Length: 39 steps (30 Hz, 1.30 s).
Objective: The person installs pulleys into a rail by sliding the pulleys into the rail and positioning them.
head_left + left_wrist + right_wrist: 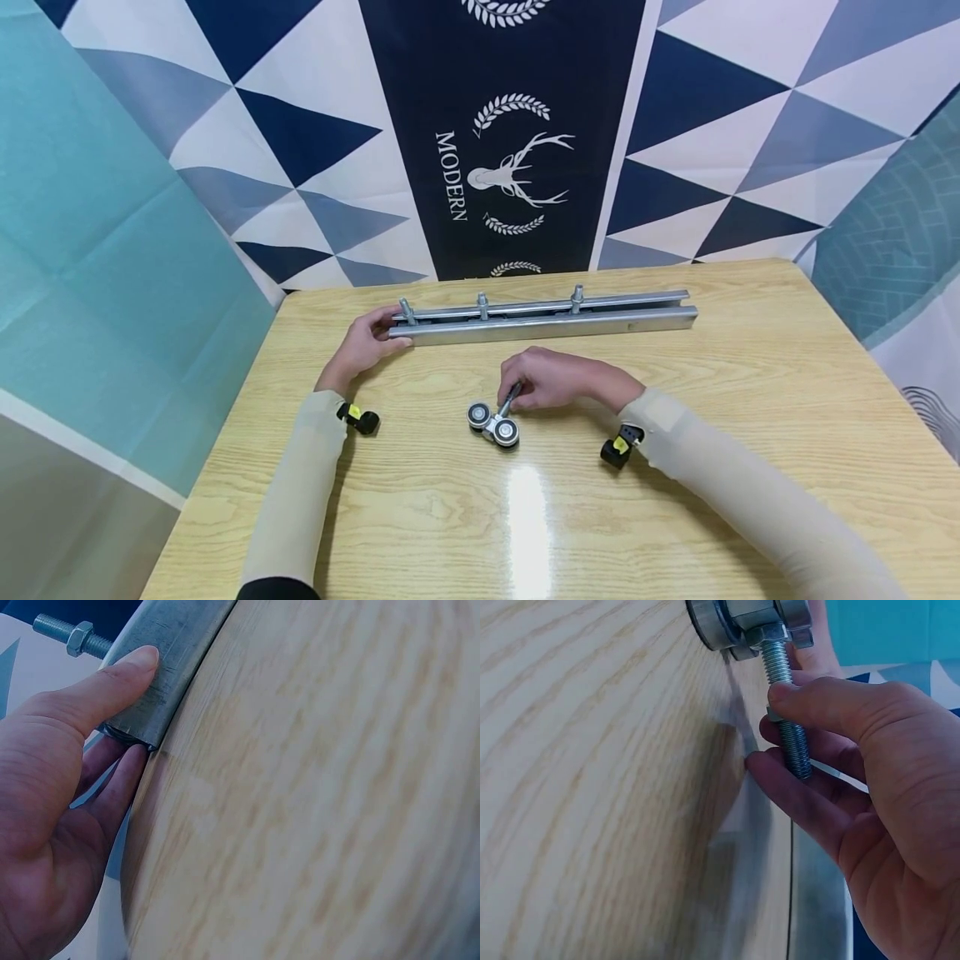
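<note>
A long steel channel rail (540, 328) lies across the back of the table, with three threaded bolts (483, 306) standing up out of its slot. My left hand (363, 343) grips the rail's left end. In the left wrist view the thumb (131, 675) presses on the rail's side face, while other fingers reach the end and behind it. Nearer to me, my right hand (551, 379) pinches the threaded stem (793, 746) of a roller trolley (491, 423). Its wheels point toward the left and front. Whether they touch the tabletop I cannot tell.
The wooden table (420, 517) ends at the back against a patterned cloth (307, 158) with triangles and a deer print. A teal panel (90, 233) borders the left side. Small black cameras (617, 450) sit on both wrists.
</note>
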Each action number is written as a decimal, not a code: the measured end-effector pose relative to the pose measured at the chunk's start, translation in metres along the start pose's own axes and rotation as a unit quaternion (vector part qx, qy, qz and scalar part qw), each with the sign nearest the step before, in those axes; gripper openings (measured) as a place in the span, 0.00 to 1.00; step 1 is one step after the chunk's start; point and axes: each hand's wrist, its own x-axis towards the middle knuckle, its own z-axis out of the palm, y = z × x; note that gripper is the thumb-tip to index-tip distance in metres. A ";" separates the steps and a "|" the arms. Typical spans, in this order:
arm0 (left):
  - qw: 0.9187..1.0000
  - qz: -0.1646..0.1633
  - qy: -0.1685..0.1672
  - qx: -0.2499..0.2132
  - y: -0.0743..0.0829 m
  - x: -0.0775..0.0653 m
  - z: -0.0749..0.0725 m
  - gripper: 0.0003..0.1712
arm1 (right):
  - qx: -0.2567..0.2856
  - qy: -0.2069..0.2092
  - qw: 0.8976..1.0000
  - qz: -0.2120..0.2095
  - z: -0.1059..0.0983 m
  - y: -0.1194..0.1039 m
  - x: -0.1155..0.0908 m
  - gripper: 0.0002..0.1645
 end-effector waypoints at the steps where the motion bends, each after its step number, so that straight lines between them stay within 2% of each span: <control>1: 1.000 0.000 0.000 -0.001 0.001 -0.001 0.000 0.38 | -0.005 -0.001 1.000 -0.002 -0.001 -0.001 0.000 0.09; 14: 1.000 0.006 0.001 -0.001 0.001 -0.001 -0.001 0.39 | -0.070 -0.005 0.998 0.004 -0.016 -0.007 -0.002 0.11; 21: 1.000 0.018 0.012 -0.005 -0.037 0.018 0.001 0.40 | -0.108 -0.001 0.994 0.005 -0.027 -0.011 -0.003 0.10; 25: 1.000 0.006 0.008 -0.009 -0.035 0.017 0.001 0.40 | -0.123 0.002 0.992 0.007 -0.032 -0.016 -0.003 0.10; 29: 1.000 -0.003 0.003 -0.009 -0.022 0.012 0.002 0.40 | -0.130 0.002 0.991 0.002 -0.034 -0.020 -0.003 0.09; 34: 1.000 0.008 0.001 0.005 -0.008 0.003 0.002 0.39 | -0.145 0.009 0.989 -0.013 -0.035 -0.025 -0.004 0.10; 39: 1.000 0.010 0.005 -0.006 -0.023 0.011 0.002 0.40 | -0.158 0.025 0.987 -0.031 -0.032 -0.032 -0.004 0.13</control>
